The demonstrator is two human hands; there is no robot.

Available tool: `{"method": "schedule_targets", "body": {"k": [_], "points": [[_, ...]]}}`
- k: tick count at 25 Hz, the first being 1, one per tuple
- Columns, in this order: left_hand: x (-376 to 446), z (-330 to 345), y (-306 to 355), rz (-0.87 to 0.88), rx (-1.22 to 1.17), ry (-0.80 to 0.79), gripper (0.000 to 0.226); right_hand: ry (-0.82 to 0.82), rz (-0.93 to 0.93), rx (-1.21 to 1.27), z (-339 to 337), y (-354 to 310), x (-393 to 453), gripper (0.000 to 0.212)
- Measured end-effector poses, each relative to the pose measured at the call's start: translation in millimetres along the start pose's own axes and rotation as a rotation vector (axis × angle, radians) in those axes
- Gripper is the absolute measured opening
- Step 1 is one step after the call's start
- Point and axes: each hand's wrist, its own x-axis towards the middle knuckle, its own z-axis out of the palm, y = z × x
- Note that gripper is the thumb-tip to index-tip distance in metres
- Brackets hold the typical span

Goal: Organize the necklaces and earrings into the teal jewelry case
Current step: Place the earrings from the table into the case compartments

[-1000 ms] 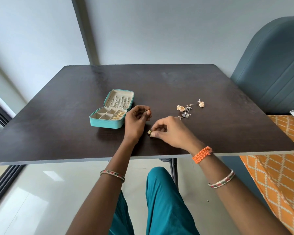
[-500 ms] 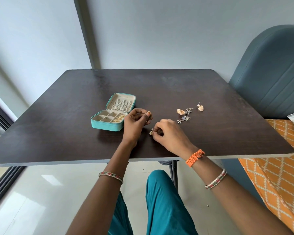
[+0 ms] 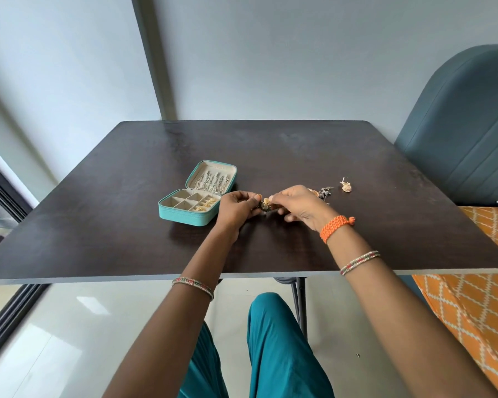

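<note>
Case: the teal jewelry case is lying open on the dark table, left of both hands, its lid propped up behind.
Lid contents: thin necklaces are being kept in a row against the cream lining.
Tray contents: small gold earrings are sitting in the right-hand compartments; the other compartments appear bare.
Held piece: a small gold earring is being pinched between the left hand and the right hand, fingers curled round it; its form is too small to be made out.
Loose pieces: a shell-shaped gold earring is lying apart; a dark tangled cluster is being partly hidden behind the right hand.
</note>
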Motion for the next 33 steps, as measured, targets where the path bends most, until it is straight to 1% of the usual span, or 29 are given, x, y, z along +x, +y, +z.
{"method": "schedule_targets", "body": {"k": [2, 5, 8, 9, 11, 14, 16, 19, 22, 24, 27, 30, 33], "points": [[7, 2, 1, 0.009, 0.168, 0.06, 0.018, -0.006, 0.05, -0.143, -1, -6, 11, 0.021], [20, 9, 7, 0.068, 0.545, 0.144, 0.014, 0.009, 0.064, -0.411, -10, -17, 22, 0.025], [27, 14, 14, -0.026, 0.743, 0.144, 0.01, 0.032, 0.062, -0.588, -14, -25, 29, 0.033], [31, 13, 16, -0.051, 0.761, 0.136, 0.009, 0.028, 0.072, -0.62, -14, -27, 32, 0.033], [39, 11, 19, -0.066, 0.697, 0.118, 0.01, 0.009, 0.093, -0.635, -15, -29, 39, 0.028], [46, 10, 20, -0.08, 0.608, 0.104, 0.011, -0.004, 0.101, -0.489, -15, -29, 48, 0.024], [44, 10, 18, -0.064, 0.635, 0.096, 0.01, 0.001, 0.086, -0.42, -15, -27, 44, 0.025], [44, 8, 11, -0.002, 0.678, 0.125, 0.011, 0.022, -0.001, -0.472, -12, -18, 37, 0.028], [42, 7, 7, 0.015, 0.65, 0.144, 0.007, 0.073, -0.066, -0.436, -7, -10, 36, 0.014], [42, 8, 6, 0.031, 0.637, 0.175, 0.008, 0.107, -0.073, -0.42, -5, -8, 39, 0.011], [44, 10, 6, 0.035, 0.649, 0.234, 0.017, 0.182, -0.092, -0.395, -2, -5, 46, 0.013], [47, 14, 10, -0.005, 0.694, 0.275, 0.016, 0.271, -0.101, -0.384, 2, -4, 52, 0.025], [47, 13, 13, -0.014, 0.696, 0.279, 0.016, 0.298, -0.137, -0.336, 0, -5, 48, 0.021]]}}
